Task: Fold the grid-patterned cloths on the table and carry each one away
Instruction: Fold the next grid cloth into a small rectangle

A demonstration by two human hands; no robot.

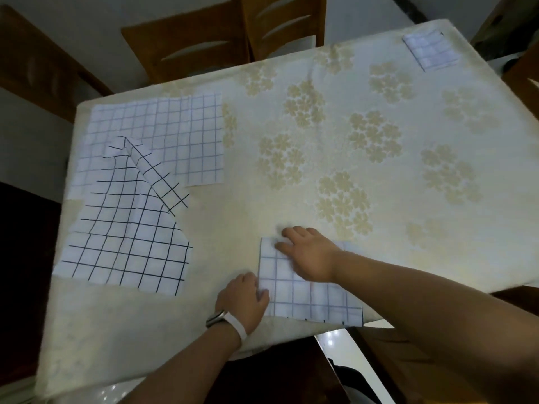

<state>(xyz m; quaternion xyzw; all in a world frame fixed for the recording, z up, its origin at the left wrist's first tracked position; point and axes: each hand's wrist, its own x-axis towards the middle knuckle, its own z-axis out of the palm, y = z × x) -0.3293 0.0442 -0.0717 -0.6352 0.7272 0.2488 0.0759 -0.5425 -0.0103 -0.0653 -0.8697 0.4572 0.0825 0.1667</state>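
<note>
A folded white cloth with a faint blue grid (309, 298) lies at the table's near edge. My left hand (243, 301) grips its left edge, thumb on top. My right hand (309, 253) lies flat on its upper part, fingers spread, pressing it down. At the left, a rumpled white cloth with a black grid (128, 237) lies partly over a flat pale-grid cloth (180, 132). A small folded grid cloth (430, 51) rests at the table's far right corner.
The table wears a cream cloth with beige flower clusters (364, 141). Wooden chairs (204, 39) stand behind the far edge, another at the right (522, 80). Dark floor lies to the left, a glossy surface below the near edge.
</note>
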